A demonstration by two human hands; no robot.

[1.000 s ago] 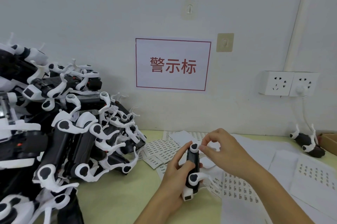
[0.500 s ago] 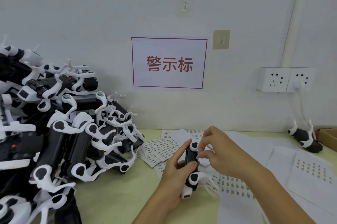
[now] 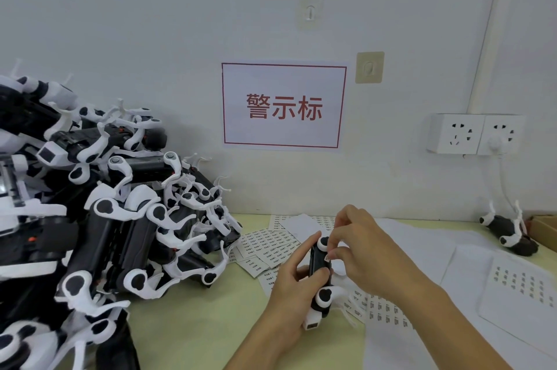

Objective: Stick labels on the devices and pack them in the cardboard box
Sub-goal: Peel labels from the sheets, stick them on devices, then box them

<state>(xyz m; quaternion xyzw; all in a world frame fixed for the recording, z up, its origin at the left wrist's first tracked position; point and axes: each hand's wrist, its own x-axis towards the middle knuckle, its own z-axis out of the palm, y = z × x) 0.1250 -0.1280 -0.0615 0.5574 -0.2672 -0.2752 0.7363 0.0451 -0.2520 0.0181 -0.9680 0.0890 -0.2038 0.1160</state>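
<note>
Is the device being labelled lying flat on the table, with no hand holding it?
No: the left hand grips the device above the table while the right hand's fingers work at its upper end.

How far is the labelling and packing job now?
Early. One device lies beside the cardboard box, perhaps finished. The left hand grips a device; the right hand presses at its top. A big pile waits.

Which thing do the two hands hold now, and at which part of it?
The left hand has its grip round the middle of the black-and-white device. The right hand touches its upper end with its fingertips; a label there cannot be told.
</note>
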